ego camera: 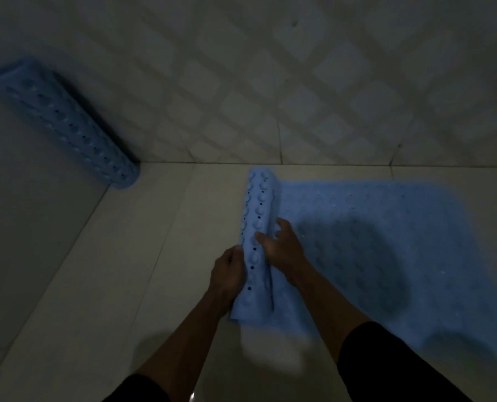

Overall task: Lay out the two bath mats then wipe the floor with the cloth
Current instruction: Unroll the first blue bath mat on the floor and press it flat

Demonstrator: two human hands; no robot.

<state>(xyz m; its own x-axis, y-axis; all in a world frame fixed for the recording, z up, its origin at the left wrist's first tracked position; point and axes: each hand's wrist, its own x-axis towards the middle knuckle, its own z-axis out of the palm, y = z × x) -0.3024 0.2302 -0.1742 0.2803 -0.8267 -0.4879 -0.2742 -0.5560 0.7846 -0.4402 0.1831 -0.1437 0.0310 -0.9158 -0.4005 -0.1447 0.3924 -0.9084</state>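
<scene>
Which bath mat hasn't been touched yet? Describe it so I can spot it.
Look to the far left corner where wall meets floor. A fully rolled light blue rubber bath mat leans there, dotted with holes and suction cups. Unlike the half-unrolled blue mat, no hand holds it.

My left hand [230, 269] fingertips hidden behind the mat roll [257, 242]; unrolled mat [386, 227] cut off at 3 o'clock.

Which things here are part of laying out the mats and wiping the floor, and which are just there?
Part of the job:
- half-unrolled blue mat, its rolled end held by the left hand and right hand
- rolled blue mat leaning in the corner
- tiled floor
No cloth is in view.

Just there:
- patterned wall tiles
</scene>
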